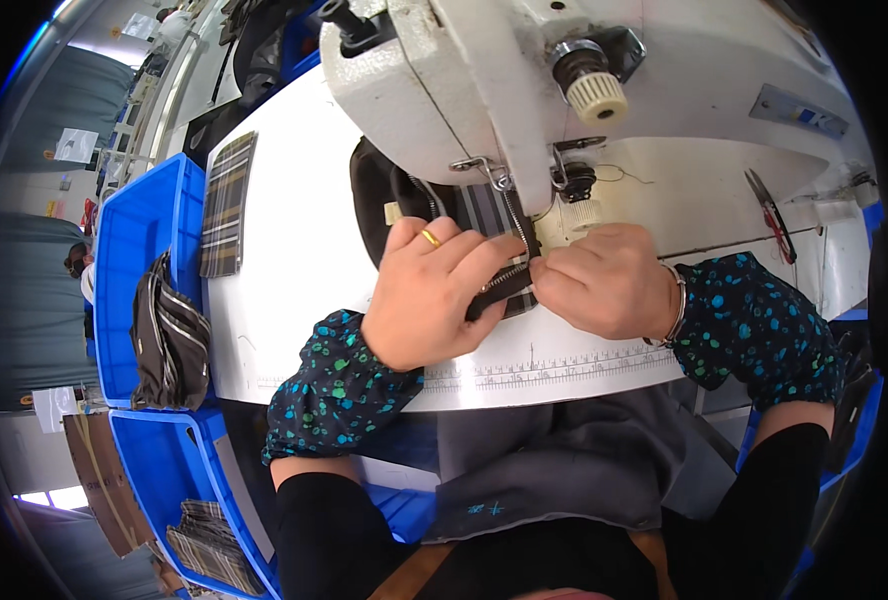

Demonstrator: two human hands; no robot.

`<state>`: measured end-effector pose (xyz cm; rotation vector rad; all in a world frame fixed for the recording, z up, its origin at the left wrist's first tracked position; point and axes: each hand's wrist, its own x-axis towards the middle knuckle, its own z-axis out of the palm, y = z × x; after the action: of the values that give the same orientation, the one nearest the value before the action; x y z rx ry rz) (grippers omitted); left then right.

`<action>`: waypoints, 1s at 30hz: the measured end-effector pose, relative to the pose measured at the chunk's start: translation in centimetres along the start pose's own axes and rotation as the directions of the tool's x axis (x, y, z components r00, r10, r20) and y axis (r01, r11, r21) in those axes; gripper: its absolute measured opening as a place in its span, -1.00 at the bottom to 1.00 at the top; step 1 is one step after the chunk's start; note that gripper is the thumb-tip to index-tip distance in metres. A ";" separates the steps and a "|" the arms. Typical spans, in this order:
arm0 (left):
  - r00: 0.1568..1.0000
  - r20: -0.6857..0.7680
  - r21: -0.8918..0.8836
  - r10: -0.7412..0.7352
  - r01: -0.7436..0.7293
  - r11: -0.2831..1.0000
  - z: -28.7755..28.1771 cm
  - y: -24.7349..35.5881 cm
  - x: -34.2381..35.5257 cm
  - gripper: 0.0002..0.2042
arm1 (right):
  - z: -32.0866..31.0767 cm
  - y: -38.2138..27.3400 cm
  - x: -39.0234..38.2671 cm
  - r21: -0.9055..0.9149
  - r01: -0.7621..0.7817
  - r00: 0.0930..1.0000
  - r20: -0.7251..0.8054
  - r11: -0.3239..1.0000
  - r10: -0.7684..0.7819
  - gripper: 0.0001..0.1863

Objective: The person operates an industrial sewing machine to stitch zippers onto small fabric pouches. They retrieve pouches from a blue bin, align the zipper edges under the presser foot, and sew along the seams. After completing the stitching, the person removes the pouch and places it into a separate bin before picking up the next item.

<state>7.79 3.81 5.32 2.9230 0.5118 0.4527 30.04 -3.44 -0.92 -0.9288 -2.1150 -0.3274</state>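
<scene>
right hand: pinching metal zipper | left hand: over it, grip unclear | axis: runs nearward, then bends leftward

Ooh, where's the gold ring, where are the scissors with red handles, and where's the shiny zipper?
Gold ring (430,237): head view, on its band.
Red-handled scissors (775,214): head view, where blades meet handles.
Zipper (505,277): head view, on its metal teeth.
</scene>
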 end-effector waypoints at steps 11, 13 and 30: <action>0.996 -0.084 0.123 -0.006 0.016 0.992 1.9 1.8 -1.0 -0.66 | -1.4 -3.7 -1.0 -0.104 -0.007 0.921 0.386 0.995 0.047 -0.82; 0.997 -0.066 0.083 -0.051 0.056 0.995 2.3 2.2 -1.1 -0.66 | -1.9 -3.9 -0.5 -0.102 -0.011 0.907 0.418 0.995 0.053 -0.78; 0.992 -0.050 0.027 -0.113 0.114 0.993 3.1 2.1 -0.8 -0.66 | -1.3 -3.7 -0.5 -0.049 -0.033 0.903 0.426 0.998 0.051 -0.86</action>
<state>8.71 1.31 2.52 2.8978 0.6925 0.5059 28.38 -6.92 -0.21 -1.1511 -2.4887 -0.1518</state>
